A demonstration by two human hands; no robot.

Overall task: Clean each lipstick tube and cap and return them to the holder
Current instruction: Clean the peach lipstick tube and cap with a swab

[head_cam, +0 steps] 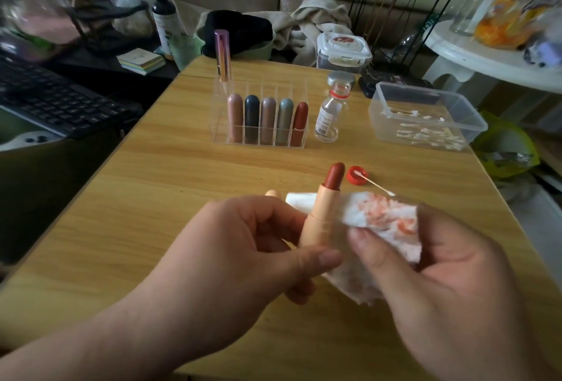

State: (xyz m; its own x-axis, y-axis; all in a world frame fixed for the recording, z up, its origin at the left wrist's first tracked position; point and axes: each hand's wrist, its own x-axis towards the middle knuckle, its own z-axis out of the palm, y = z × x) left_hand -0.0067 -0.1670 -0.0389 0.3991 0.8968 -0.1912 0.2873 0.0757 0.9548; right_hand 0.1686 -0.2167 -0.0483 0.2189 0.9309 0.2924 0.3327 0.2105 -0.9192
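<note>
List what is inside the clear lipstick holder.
The clear holder has five capped lipsticks standing in its front row, and one taller metallic pink tube at the back left. The other back slots look empty, though the front row partly hides them.

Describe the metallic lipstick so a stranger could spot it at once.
On the wooden table stands a clear acrylic holder. The metallic lipstick stands alone in its back left slot, behind five matte round-topped tubes. It alone is shiny, flat-topped and taller.
</note>
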